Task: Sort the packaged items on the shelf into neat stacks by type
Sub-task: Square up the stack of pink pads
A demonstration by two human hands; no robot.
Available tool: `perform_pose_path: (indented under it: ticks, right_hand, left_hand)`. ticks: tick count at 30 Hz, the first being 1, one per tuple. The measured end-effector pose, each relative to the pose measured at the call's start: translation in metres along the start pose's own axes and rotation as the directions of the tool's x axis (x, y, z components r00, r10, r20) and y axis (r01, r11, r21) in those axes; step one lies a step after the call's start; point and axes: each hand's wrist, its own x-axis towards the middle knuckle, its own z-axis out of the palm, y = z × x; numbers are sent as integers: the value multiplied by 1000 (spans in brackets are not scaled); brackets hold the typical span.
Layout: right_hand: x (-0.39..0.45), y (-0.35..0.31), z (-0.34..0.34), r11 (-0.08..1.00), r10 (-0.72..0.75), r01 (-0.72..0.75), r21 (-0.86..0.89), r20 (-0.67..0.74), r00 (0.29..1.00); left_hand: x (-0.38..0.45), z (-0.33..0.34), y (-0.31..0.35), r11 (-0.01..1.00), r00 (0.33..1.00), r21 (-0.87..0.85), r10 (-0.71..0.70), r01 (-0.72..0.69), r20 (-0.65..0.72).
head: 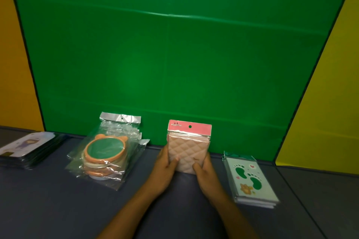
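Observation:
A stack of pink quilted packages (189, 147) with pink header cards stands upright at the middle of the shelf. My left hand (166, 169) grips its left side and my right hand (206, 174) grips its right side, thumbs on the front. To the left lies a pile of round orange-rimmed mirrors in clear bags (105, 154). At the far left is a stack of flat cards with a cartoon figure (27, 146). To the right lies a stack of white packs printed with green footprints (250, 178).
The shelf surface (48, 200) is dark blue-grey. A green backdrop (174, 54) rises right behind the items, with yellow panels (330, 112) at both sides. A seam in the shelf runs down the right side.

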Motion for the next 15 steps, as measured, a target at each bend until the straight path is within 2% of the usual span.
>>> perform_pose_path:
  ticks: [5,11,15]
  right_hand:
    - [-2,3,-2,997,-11,13,-74,37,999]
    - [-3,-1,-14,971,-14,13,-237,-2,1000]
    - [-7,-14,-24,976,6,6,-216,56,998]
  left_hand:
    - [-1,-2,-9,961,1000,277,3,-2,-5]
    - [-2,-9,0,948,998,316,42,-21,-57]
    - [-2,-22,14,947,997,320,37,-11,-75]
